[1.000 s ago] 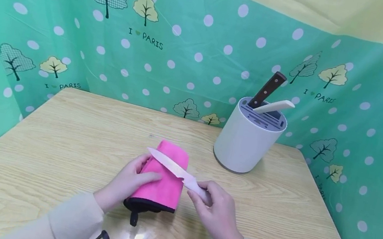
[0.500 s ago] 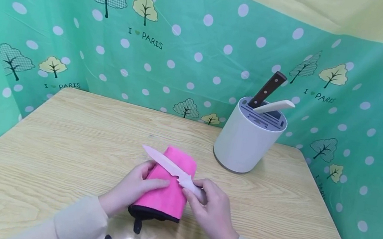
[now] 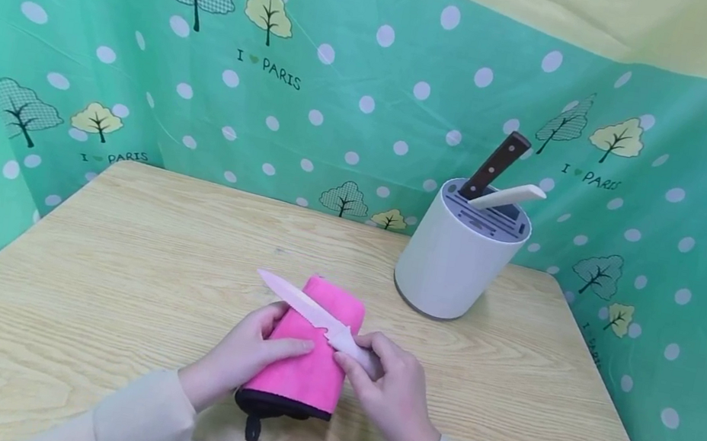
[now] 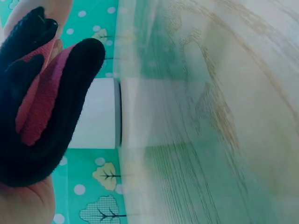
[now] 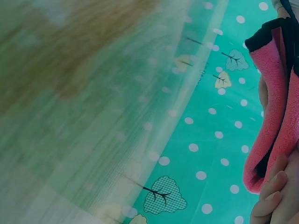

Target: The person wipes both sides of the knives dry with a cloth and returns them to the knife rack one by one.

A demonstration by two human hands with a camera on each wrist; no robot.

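Observation:
My left hand [image 3: 246,350] grips a folded pink cloth [image 3: 301,374] with black edging and a small black loop, its thumb lying across the top face. In my right hand [image 3: 392,392] is a knife [image 3: 302,303] with a pale blade and white handle, pinched between thumb and fingers. The blade lies across the cloth, its tip pointing up and left past the cloth's edge. In the left wrist view the cloth's black-edged folds [image 4: 51,121] show near the camera. The right wrist view has the cloth [image 5: 268,112] with curled fingers [image 5: 271,193] below it; the knife is hidden there.
A white round knife block [image 3: 459,256] stands at the back right of the wooden table [image 3: 109,274]. A brown-handled knife [image 3: 496,164] and a white-handled knife [image 3: 508,196] stick out of its slots. A green patterned curtain [image 3: 365,60] hangs behind.
Both hands, the cloth and the knife have shifted slightly down the view, the cloth also a little to the right. More of the blade's tip now extends past the cloth's left edge.

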